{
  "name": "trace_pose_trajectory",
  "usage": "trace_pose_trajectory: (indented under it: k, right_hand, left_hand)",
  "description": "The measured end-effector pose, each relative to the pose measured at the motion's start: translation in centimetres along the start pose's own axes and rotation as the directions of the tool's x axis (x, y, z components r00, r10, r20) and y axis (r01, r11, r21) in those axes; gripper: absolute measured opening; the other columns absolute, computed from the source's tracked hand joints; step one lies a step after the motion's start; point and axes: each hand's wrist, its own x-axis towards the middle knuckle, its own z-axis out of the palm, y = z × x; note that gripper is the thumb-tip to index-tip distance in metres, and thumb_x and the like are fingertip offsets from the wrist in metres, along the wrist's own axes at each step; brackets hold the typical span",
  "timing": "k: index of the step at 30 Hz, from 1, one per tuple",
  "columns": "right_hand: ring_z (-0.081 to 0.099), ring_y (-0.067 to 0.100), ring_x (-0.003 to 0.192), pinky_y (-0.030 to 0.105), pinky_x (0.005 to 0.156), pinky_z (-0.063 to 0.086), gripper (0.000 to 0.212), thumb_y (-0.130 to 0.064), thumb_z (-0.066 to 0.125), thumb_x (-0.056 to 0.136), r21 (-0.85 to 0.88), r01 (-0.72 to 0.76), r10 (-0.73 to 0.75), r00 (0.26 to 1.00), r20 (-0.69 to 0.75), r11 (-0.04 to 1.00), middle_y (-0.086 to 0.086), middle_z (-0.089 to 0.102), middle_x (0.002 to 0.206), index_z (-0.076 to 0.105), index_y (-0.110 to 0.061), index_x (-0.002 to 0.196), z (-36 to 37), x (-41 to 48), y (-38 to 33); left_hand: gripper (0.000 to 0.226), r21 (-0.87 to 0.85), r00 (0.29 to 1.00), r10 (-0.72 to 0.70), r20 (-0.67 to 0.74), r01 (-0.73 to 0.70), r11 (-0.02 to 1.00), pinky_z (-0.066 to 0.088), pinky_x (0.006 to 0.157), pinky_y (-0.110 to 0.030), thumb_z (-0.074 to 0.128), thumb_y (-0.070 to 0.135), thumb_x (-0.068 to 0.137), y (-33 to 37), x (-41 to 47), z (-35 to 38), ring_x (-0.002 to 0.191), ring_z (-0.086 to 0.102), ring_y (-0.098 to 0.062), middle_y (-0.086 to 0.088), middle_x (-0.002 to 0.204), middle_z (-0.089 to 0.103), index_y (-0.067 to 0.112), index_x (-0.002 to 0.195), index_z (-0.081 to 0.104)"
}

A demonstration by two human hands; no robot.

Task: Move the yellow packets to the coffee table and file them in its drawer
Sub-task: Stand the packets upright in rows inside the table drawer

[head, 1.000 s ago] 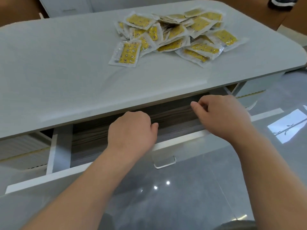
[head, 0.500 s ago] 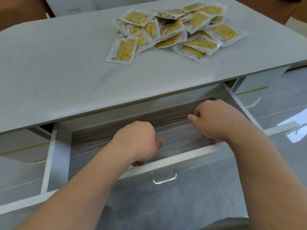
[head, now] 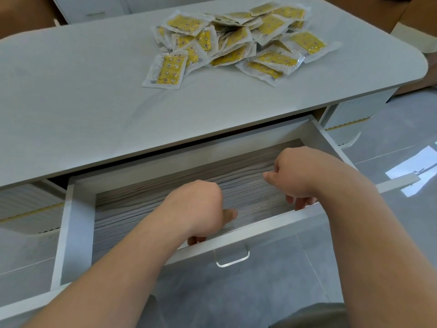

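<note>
A heap of several yellow packets (head: 236,41) in clear wrappers lies on the far half of the grey coffee table (head: 94,102). One packet (head: 166,69) sits a little apart at the heap's near left. Below the tabletop the white drawer (head: 75,221) stands pulled out, its grey wood-grain bottom bare. My left hand (head: 198,209) curls over the drawer's front panel, fingers hooked inside its top edge. My right hand (head: 298,174) grips the same panel further right. A metal handle (head: 231,260) hangs on the drawer front below my hands.
Glossy grey floor tiles (head: 390,209) lie in front and to the right. White ribbed side units (head: 354,112) with gold trim sit under the tabletop at both ends. A white cabinet (head: 94,10) stands behind the table, brown floor around it.
The drawer has slid out much further toward me, with both hands on its front edge. More of its bare bottom now shows. The packets have not moved.
</note>
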Motion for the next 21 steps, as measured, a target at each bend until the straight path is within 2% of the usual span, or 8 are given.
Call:
trace_pose_trajectory:
  k: [4,7,11,13,15,16,18,21]
  right_hand:
    - [0.068,0.017,0.055,0.04,0.077,0.063,0.044,-0.047,0.046,0.105,-0.049,-0.012,0.013,1.0,0.021,0.999,0.002,0.073,0.066,0.065,-0.013,0.085,0.0,-0.3,0.0]
    - [0.065,0.018,0.057,0.04,0.078,0.062,0.044,-0.047,0.044,0.106,-0.071,-0.008,0.01,1.0,0.026,0.997,0.003,0.071,0.066,0.061,-0.014,0.082,-0.2,-0.4,-0.1]
    - [0.068,0.023,0.072,0.045,0.085,0.061,0.044,-0.046,0.044,0.106,-0.079,0.008,-0.006,1.0,0.026,0.997,0.004,0.072,0.077,0.059,-0.016,0.078,0.0,0.0,-0.4]
    - [0.072,0.023,0.069,0.044,0.082,0.062,0.045,-0.045,0.043,0.106,-0.043,-0.007,0.008,0.999,0.035,0.999,0.004,0.074,0.077,0.063,-0.013,0.082,0.0,0.2,-0.4]
    - [0.074,0.023,0.063,0.042,0.078,0.063,0.048,-0.044,0.041,0.106,-0.005,-0.019,0.019,1.0,0.019,1.0,0.005,0.075,0.074,0.066,-0.01,0.082,-0.1,0.5,-0.5]
    - [0.074,0.024,0.063,0.042,0.078,0.062,0.048,-0.045,0.041,0.106,0.003,-0.007,0.008,1.0,-0.011,1.0,0.005,0.074,0.074,0.065,-0.011,0.08,-0.2,0.8,-0.6]
    - [0.072,0.024,0.071,0.043,0.082,0.06,0.044,-0.046,0.042,0.106,0.006,0.025,-0.024,0.996,-0.09,1.0,0.004,0.071,0.076,0.059,-0.016,0.079,-0.4,1.2,-1.1]
    - [0.069,0.023,0.074,0.041,0.08,0.058,0.032,-0.041,0.045,0.103,0.062,0.042,-0.027,0.976,-0.217,0.997,0.003,0.066,0.075,0.059,-0.019,0.084,-1.3,1.6,-1.8]
  left_hand:
    - [0.059,0.049,0.996,0.01,-0.087,-0.006,0.999,0.042,0.057,-0.028,0.053,0.059,0.096,0.1,-0.5,0.1,0.055,0.057,-0.014,0.001,0.05,0.059,0.011,0.064,0.064]
    - [0.06,0.042,0.997,-0.017,-0.075,0.02,0.999,0.043,0.056,-0.028,0.053,0.061,0.094,-0.1,-0.8,0.1,0.058,0.059,-0.015,0.001,0.05,0.062,0.011,0.064,0.066]
    - [0.059,0.008,0.997,-0.046,-0.068,0.047,0.999,0.041,0.052,-0.026,0.052,0.061,0.095,-0.4,-1.1,-0.1,0.057,0.062,-0.013,0.002,0.049,0.065,0.011,0.069,0.071]
    - [0.056,-0.029,0.996,-0.06,-0.068,0.058,0.998,0.041,0.051,-0.024,0.051,0.059,0.096,-0.4,-1.2,-0.2,0.055,0.062,-0.011,0.003,0.051,0.066,0.012,0.073,0.073]
    - [0.053,-0.104,0.996,-0.066,-0.059,0.06,0.993,0.048,0.053,-0.022,0.05,0.054,0.098,-0.3,-1.3,-0.5,0.049,0.064,-0.009,0.003,0.055,0.069,0.013,0.075,0.073]
    - [0.051,-0.134,0.994,-0.067,-0.091,0.055,0.99,0.053,0.057,-0.023,0.05,0.053,0.099,-0.3,-1.3,-0.9,0.049,0.065,-0.009,0.002,0.058,0.071,0.014,0.076,0.072]
    - [0.047,-0.146,0.96,-0.08,-0.27,0.041,0.988,0.058,0.065,-0.03,0.051,0.052,0.099,-0.7,-1.0,-2.0,0.057,0.068,-0.014,0.002,0.062,0.071,0.016,0.075,0.069]
    - [0.038,-0.223,0.826,-0.167,-0.539,0.052,0.973,0.051,0.063,-0.031,0.051,0.047,0.097,-1.4,0.2,-4.6,0.071,0.063,-0.018,0.005,0.069,0.067,0.021,0.075,0.069]
